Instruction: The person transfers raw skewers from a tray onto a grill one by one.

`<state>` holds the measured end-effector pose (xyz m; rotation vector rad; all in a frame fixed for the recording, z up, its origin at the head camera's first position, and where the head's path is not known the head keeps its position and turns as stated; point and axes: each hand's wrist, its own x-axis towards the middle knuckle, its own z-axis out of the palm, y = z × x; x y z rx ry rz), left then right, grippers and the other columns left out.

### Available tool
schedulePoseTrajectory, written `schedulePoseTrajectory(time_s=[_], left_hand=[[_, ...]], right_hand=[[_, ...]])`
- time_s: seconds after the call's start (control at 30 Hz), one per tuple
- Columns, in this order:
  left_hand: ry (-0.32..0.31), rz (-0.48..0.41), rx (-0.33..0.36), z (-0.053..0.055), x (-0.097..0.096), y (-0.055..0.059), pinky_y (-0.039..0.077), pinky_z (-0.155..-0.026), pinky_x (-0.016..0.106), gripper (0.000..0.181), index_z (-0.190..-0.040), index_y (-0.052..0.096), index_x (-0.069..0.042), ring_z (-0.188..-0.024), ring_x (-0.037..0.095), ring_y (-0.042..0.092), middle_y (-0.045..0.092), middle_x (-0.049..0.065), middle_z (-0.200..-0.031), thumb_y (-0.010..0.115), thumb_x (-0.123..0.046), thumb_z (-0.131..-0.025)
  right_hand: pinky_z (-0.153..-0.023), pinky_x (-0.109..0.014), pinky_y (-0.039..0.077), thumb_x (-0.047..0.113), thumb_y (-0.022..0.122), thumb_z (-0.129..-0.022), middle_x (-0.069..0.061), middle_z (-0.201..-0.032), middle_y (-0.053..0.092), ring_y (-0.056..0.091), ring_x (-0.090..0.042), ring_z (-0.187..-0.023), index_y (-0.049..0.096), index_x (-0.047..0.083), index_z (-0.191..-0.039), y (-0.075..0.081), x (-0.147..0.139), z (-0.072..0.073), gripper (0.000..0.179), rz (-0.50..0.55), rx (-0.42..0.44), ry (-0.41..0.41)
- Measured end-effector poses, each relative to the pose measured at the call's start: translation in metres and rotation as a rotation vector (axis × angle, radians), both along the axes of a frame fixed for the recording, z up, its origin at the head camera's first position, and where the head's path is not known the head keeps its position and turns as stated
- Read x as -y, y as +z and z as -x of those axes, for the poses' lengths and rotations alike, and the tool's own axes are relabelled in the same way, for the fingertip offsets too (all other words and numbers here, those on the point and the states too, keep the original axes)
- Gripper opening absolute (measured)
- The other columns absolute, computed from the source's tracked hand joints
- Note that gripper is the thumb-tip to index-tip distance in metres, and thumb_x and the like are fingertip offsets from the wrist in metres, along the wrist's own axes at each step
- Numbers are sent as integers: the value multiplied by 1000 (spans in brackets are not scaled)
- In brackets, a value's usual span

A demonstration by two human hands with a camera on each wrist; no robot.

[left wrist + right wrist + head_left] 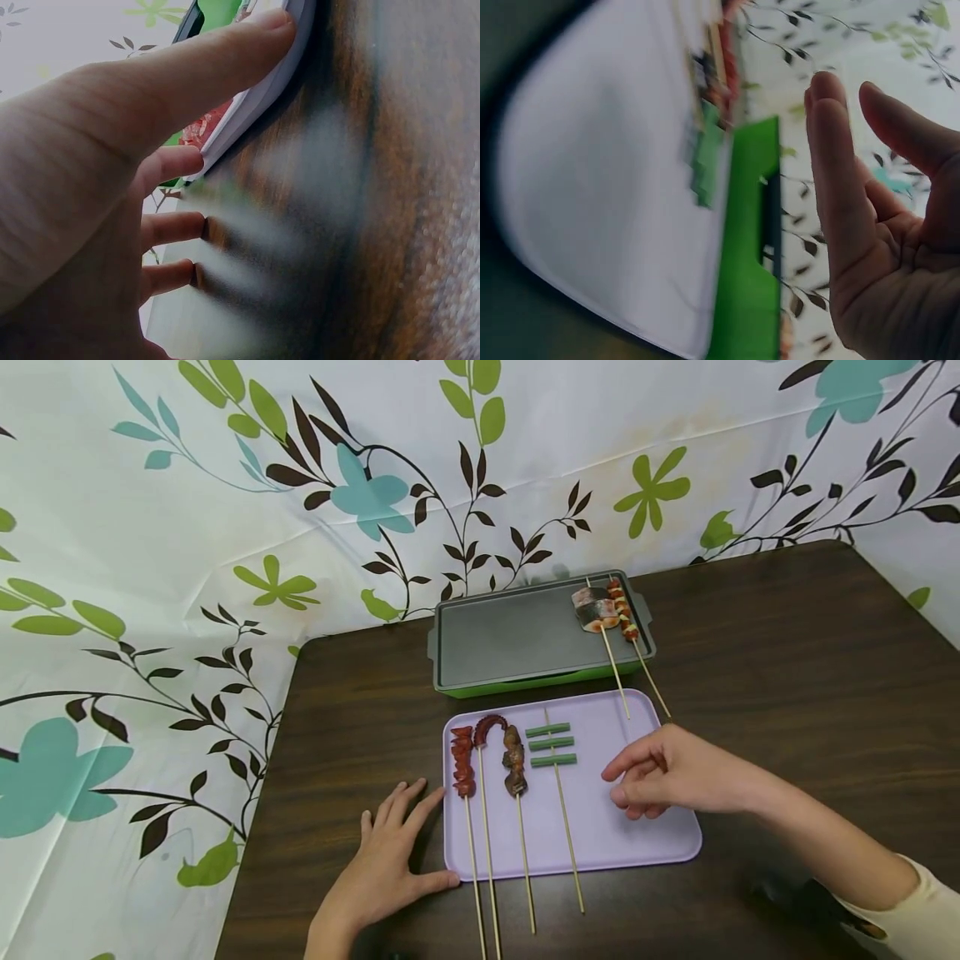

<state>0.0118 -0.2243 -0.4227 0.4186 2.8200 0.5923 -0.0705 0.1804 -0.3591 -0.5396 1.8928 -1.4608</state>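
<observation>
My left hand [386, 864] rests spread on the table, thumb and forefinger right at the left edge of a lavender tray [645, 839]. In the left wrist view its thumb [225, 56] lies along the tray's rim. My right hand [663, 774] hovers over the tray's right part, fingers loosely bent, holding nothing. Left of it lies a skewer of green bean pieces [552, 744]. Farther left are a skewer of brown chunks [514, 760], a curled octopus tentacle [491, 723] on a stick, and a skewer of red pieces [463, 764].
Behind the tray stands a green-sided grill with a grey plate [510, 635]. On its right end lie a fish skewer [595, 608] and a red-and-pale skewer [622, 610], their sticks overhanging the front toward the tray. A patterned cloth [360, 560] hangs behind the dark wooden table [772, 693].
</observation>
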Motion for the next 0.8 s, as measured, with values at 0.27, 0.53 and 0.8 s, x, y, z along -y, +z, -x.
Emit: schedulePoseTrajectory(time_s=[0.27,0.53,0.8], left_hand=[[3,1,-20,0,0,-1,12,-97,81,103,-154,30,-36,-146,36,14,24,4,-160,74,-71,-68],[-2,9,-8,0,-1,0,11,-97,81,103,-154,29,-35,-146,37,14,24,6,-159,72,-73,-69],[-7,14,-22,0,-1,0,13,-96,82,102,-154,30,-35,-146,38,15,25,7,-159,71,-74,-69]], right_hand=[[-58,-34,57,11,73,-86,-10,-72,71,69,-23,-68,68,-11,-102,-38,20,-16,28,-35,16,-8],[-54,-31,56,9,75,-84,-12,-70,70,69,-22,-63,70,-6,-94,-61,34,-20,19,-47,67,-45],[-53,-30,56,9,74,-86,-12,-67,69,69,-20,-60,71,-4,-88,-65,49,-22,14,-33,89,-54]])
